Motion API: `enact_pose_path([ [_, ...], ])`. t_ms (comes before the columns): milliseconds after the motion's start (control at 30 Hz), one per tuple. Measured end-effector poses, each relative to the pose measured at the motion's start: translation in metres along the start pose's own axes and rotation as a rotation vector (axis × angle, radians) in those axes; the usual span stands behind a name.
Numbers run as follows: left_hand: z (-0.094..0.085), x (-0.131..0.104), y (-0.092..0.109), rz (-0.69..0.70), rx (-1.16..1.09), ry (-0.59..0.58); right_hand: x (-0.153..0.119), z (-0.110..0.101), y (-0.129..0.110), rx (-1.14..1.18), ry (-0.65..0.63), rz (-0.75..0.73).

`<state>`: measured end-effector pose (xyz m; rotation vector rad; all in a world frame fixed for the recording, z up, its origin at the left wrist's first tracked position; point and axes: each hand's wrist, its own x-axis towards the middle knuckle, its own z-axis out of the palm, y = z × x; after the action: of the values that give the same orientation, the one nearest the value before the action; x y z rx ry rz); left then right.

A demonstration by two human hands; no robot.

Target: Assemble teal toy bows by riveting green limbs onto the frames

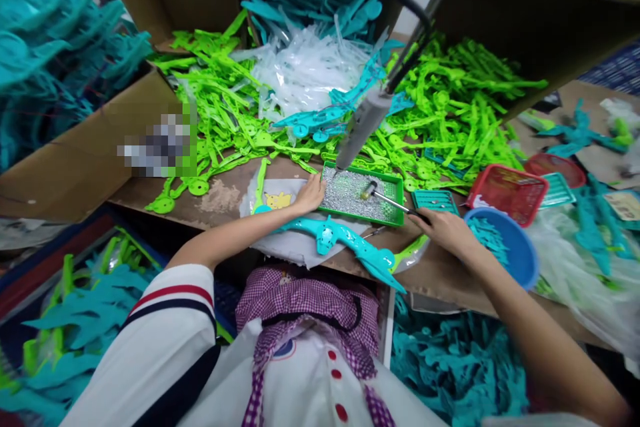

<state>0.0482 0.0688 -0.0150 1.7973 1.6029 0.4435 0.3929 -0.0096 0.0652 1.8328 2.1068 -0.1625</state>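
My right hand (440, 230) is closed around the dark handle of a small hammer (393, 202). The hammer's head lies over the small silvery screws or pins (345, 195) filling a green tray (373, 219). At the tray's left end, my left hand (311, 193) has its fingers against the rim and appears to grip it. Nearest me, a long turquoise plastic part (327, 237) lies across the table edge, with lime-green pieces at both ends. A grey electric screwdriver (364, 123) hangs with its tip near the tray's upper left corner.
Heaps of lime-green parts (460, 93) cover the table's back, around clear plastic pieces (313, 67). At right are a blue bowl (525, 257) of small turquoise pieces and a red basket (510, 193). Cardboard boxes (85, 147) hold turquoise parts. Below the table, more parts fill containers.
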Motion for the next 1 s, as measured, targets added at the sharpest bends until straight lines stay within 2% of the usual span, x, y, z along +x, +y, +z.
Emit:
enact_pose_path([
  [100,0.002,0.001,0.0,-0.025,-0.002,-0.007,-0.02,0.002,0.029,-0.009,-0.044,-0.033],
  [167,0.003,0.002,0.001,-0.044,-0.003,-0.012,-0.023,0.002,0.03,-0.01,-0.061,-0.08],
  [233,0.003,0.002,0.001,-0.058,-0.002,-0.014,-0.017,0.001,0.015,-0.005,-0.058,-0.133],
  [400,0.001,-0.001,0.004,-0.054,0.003,-0.009,0.021,-0.001,-0.049,-0.012,-0.014,-0.164],
  [500,0.0,-0.002,0.006,-0.049,0.012,0.004,0.043,-0.001,-0.068,0.014,0.042,-0.149],
  [567,0.0,-0.002,0.006,-0.045,0.019,0.015,0.049,-0.002,-0.064,0.014,0.055,-0.116],
  [633,0.001,-0.001,0.005,-0.039,0.023,0.02,0.046,-0.003,-0.047,-0.02,0.044,-0.061],
  [733,0.001,0.0,0.003,-0.029,0.019,0.022,0.022,-0.003,-0.007,-0.111,0.0,0.001],
  [833,0.003,0.0,0.001,-0.025,0.007,0.027,-0.008,-0.002,0.023,-0.191,-0.057,-0.024],
  [900,0.004,-0.001,0.0,-0.019,-0.001,0.03,-0.02,-0.003,0.026,-0.212,-0.08,-0.072],
  [1000,0.004,-0.002,-0.001,-0.013,-0.029,0.024,-0.015,-0.003,0.003,-0.186,-0.081,-0.132],
])
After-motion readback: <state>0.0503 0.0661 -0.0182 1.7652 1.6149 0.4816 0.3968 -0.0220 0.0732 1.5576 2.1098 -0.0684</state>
